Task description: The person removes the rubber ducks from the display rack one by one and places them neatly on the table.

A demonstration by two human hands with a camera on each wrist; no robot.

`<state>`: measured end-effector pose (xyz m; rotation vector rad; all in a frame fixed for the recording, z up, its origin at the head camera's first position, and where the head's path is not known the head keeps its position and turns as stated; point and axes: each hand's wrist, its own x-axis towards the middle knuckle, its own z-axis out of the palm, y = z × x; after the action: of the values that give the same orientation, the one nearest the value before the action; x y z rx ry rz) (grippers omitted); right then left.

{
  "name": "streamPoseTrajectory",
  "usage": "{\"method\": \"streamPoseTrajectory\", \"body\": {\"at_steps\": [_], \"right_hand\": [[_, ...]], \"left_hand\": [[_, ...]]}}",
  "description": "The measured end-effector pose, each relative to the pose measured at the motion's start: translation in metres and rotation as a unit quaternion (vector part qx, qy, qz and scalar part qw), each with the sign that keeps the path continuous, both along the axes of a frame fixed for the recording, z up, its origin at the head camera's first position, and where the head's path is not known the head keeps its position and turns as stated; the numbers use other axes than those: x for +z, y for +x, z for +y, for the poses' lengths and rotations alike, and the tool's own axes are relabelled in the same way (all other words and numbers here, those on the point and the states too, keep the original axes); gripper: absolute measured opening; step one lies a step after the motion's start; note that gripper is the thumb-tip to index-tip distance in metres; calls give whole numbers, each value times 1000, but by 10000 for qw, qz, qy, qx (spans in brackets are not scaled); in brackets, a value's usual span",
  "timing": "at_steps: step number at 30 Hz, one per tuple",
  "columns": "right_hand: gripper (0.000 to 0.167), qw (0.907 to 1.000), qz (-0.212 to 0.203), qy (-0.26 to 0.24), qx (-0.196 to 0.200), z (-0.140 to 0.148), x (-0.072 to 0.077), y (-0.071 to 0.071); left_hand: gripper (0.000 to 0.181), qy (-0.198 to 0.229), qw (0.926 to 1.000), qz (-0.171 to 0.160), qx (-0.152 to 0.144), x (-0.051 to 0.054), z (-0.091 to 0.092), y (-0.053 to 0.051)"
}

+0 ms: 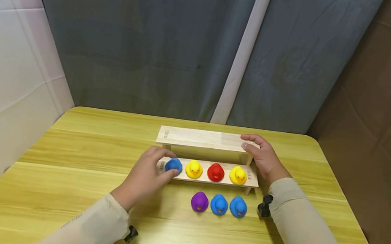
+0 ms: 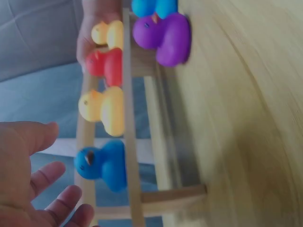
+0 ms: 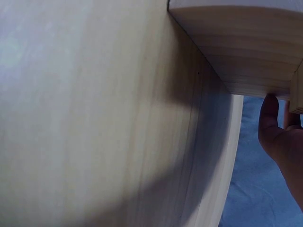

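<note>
A blue rubber duck [image 1: 174,166] sits at the left end of the lower step [image 1: 203,177] of a wooden stand. My left hand [image 1: 148,176] is around that duck, with thumb and fingers spread; the left wrist view shows a gap between the fingertips [image 2: 57,170] and the duck [image 2: 112,165]. To its right on the same step stand a yellow duck [image 1: 194,169], a red duck [image 1: 216,172] and another yellow duck [image 1: 238,175]. My right hand [image 1: 265,158] rests on the right end of the upper step [image 1: 200,138], thumb and fingers apart.
In front of the stand, a purple duck [image 1: 200,202] and two blue ducks, one in the middle [image 1: 219,204] and one at right [image 1: 238,207], stand in a row on the wooden table [image 1: 73,188]. A grey curtain [image 1: 135,44] hangs behind the table's far edge.
</note>
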<state>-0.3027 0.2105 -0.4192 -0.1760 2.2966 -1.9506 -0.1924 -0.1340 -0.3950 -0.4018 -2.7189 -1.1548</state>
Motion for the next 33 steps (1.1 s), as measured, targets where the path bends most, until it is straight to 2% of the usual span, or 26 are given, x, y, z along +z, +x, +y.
{"method": "streamPoseTrajectory", "body": {"at_steps": [5, 16, 33], "right_hand": [[44, 10000, 10, -3, -16, 0, 1, 0], [45, 10000, 6, 7, 10, 0, 0, 0], [44, 10000, -4, 17, -13, 0, 1, 1]], "left_hand": [[37, -94, 9998, -186, 46, -7, -5, -7], [37, -356, 9988, -334, 48, -11, -7, -10], [37, -509, 9981, -334, 77, -13, -6, -12]]}}
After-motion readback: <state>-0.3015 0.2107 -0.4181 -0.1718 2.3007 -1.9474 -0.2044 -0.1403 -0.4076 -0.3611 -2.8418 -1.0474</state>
